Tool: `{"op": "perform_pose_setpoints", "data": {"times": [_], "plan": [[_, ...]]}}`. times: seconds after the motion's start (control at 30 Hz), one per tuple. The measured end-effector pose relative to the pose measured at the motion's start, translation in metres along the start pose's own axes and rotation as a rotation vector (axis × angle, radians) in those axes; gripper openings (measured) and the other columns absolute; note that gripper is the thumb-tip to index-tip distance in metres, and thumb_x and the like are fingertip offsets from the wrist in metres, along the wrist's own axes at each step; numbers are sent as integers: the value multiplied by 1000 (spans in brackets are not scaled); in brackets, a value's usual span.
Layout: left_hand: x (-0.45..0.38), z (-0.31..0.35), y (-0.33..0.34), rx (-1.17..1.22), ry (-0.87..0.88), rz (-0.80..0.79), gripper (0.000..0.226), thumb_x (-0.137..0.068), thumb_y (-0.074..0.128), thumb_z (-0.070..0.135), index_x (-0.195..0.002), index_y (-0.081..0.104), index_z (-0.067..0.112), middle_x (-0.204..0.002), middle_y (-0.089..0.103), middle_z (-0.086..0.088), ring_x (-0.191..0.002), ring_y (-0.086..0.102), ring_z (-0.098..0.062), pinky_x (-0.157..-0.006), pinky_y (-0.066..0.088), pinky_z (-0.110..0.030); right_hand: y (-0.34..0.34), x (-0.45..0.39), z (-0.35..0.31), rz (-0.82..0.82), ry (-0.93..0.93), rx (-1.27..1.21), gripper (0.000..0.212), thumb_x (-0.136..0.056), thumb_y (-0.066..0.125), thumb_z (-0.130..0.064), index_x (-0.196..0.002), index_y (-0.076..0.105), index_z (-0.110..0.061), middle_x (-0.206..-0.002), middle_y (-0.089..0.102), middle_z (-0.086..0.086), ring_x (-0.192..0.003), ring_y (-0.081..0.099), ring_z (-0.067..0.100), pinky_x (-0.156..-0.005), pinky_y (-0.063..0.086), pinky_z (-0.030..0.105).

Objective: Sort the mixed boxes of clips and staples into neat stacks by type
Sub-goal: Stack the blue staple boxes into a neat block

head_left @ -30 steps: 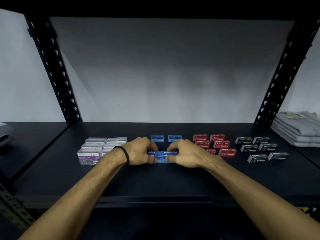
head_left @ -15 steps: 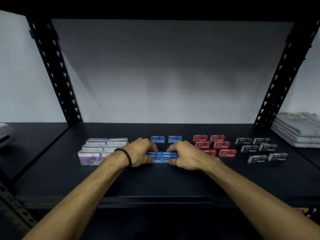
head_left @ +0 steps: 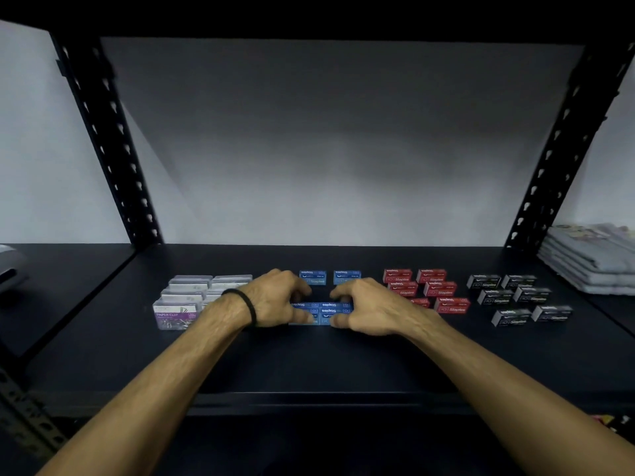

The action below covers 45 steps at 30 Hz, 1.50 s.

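Both hands on blue staple boxes (head_left: 321,309) at shelf (head_left: 309,365) centre-front: left hand (head_left: 275,297) & right hand (head_left: 369,309) each grasp the cluster's ends, fingers curled. Boxes read "Staples". Clear boxes (head_left: 175,312) left, marked "PAPER CLIP"; red boxes (head_left: 439,290), black boxes (head_left: 515,298) to the right, also "Staples"

Single view only, head-worn, wide-angle. Looks forward and slightly down into dark shelf (head_left: 343,365) bay, facing back wall. Shelf front edge near bottom of view, back edge about mid-height. Upper shelf underside fills top edge. Perforated uprights (head_left: 106,142) lean outward at left and right, lens distortion. Both forearms enter from bottom corners, so camera sits close, within arm's reach. No second view.
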State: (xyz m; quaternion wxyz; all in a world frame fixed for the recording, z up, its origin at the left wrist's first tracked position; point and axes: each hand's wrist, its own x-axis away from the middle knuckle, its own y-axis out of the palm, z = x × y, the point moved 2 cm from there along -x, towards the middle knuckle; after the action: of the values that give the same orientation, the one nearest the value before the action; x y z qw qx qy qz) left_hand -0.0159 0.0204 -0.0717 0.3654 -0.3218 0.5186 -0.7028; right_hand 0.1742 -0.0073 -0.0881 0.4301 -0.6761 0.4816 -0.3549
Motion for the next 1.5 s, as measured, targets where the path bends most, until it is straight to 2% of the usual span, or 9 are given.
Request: {"op": "perform_pose_setpoints", "data": {"times": [0.07,0.13,0.27,0.43,0.63,0.93,1.17,1.33,1.5], "plan": [[-2,-2,-9,32,1,55,55,-82,66,53,-128,58,24,-115,65,5,-100,61,-12,-86,48,-25,-7,-1,2,23,15,-15,61,-87,65,-51,-139,53,-20,-128,61,0,-105,59,13,-87,47,25],[-9,-4,-18,61,17,137,46,-86,63,49,-123,62,22,-111,68,4,-97,62,-12,-85,48,-25,-15,-4,6,112,12,-32,57,-89,61,-54,-135,57,-20,-124,62,-1,-104,59,13,-88,48,29],[-33,-9,-22,110,2,193,33,-92,61,33,-121,63,17,-116,68,-1,-102,62,-14,-89,48,-26,-28,-19,14,264,24,32,47,-97,54,-40,-138,53,-19,-131,54,4,-117,56,22,-96,47,35],[-63,-8,-9,110,-13,103,39,-90,65,27,-128,58,18,-125,63,-1,-114,59,-16,-100,48,-32,-28,-41,17,175,63,127,46,-99,54,-28,-144,48,-19,-142,46,8,-127,50,27,-101,43,38],[-78,-10,3,14,14,97,21,-93,59,19,-113,66,19,-112,68,0,-103,62,-16,-92,50,-31,-15,-54,21,149,106,142,39,-95,57,-13,-133,60,-19,-134,61,6,-119,59,27,-99,49,39],[-69,-15,6,41,22,112,15,-90,62,19,-102,70,23,-95,70,6,-90,64,-12,-83,49,-25,-9,-50,14,126,58,61,30,-96,55,-16,-123,66,-20,-123,68,5,-108,64,26,-92,52,37],[-53,-18,5,78,26,69,15,-90,62,21,-101,71,26,-94,71,8,-89,65,-9,-86,52,-28,-8,-39,3,62,21,-5,29,-100,47,-17,-118,69,-20,-117,69,2,-107,64,22,-91,51,35],[-38,-16,2,90,46,41,19,-91,61,21,-107,72,23,-99,72,7,-93,64,-8,-85,49,-22,-6,-31,-3,43,20,-29,30,-97,45,-14,-108,72,-20,-105,72,-1,-97,66,19,-87,54,37],[-28,-15,2,119,60,0,21,-93,60,23,-111,71,25,-105,71,11,-90,60,-1,-80,43,-16,-7,-22,-9,24,28,-51,30,-97,44,-14,-105,73,-20,-102,72,-1,-94,66,17,-85,55,37]]}}
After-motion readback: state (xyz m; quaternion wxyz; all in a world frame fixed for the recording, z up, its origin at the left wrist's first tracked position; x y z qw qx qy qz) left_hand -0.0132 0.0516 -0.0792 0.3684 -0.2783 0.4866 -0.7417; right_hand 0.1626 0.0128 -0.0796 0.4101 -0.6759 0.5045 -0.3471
